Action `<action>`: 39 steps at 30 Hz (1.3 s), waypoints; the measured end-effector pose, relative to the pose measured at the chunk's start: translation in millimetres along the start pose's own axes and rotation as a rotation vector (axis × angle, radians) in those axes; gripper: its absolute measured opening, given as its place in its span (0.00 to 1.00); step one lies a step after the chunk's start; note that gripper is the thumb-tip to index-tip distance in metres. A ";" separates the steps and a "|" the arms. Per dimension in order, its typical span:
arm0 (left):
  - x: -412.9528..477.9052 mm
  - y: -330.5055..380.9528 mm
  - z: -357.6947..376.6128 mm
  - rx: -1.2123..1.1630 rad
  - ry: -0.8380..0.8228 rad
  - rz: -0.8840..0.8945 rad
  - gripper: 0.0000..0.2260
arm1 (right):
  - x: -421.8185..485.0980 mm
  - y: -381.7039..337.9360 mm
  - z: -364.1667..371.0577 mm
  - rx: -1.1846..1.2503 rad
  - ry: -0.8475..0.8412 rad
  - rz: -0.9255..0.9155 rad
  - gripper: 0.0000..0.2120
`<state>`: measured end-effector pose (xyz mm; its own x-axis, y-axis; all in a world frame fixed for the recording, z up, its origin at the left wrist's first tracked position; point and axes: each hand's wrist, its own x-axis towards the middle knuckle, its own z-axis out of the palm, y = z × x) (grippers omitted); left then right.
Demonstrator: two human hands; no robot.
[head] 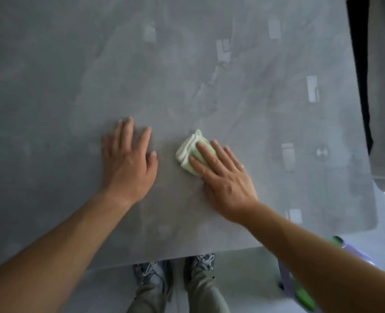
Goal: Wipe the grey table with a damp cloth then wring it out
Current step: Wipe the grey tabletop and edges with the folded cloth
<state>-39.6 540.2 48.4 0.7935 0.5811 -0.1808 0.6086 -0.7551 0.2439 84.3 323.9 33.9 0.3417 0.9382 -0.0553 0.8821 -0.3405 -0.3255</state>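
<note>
Bare forearms reach in from the bottom corners toward a folded pale green and white cloth (192,152) lying flat near the middle of the smooth grey stone-look bench (74,75). On it rests the right hand (225,179), fingers spread and flat, the first two pressing the near half of the cloth down; this is no pinch, just downward pressure, which looks suited to sliding the pad across the surface. Just left of the cloth, apart from it, the left hand (128,159) lies palm down and empty with fingers splayed, probably bracing the body while leaning over. Wringing looks not yet begun. Below the bench edge are grey laced shoes (150,272), and at right a blurred purple and green object (300,288). No readable writing or labels appear anywhere.
</note>
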 end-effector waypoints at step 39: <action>-96.8 -24.9 25.9 -0.008 0.006 0.080 0.27 | -22.1 -62.2 26.6 0.038 0.155 0.523 0.30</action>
<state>-131.5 494.9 35.2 0.8394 0.5209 -0.1550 0.5433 -0.7967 0.2648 13.2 326.1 30.3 0.7779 0.6232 -0.0807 0.5702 -0.7540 -0.3260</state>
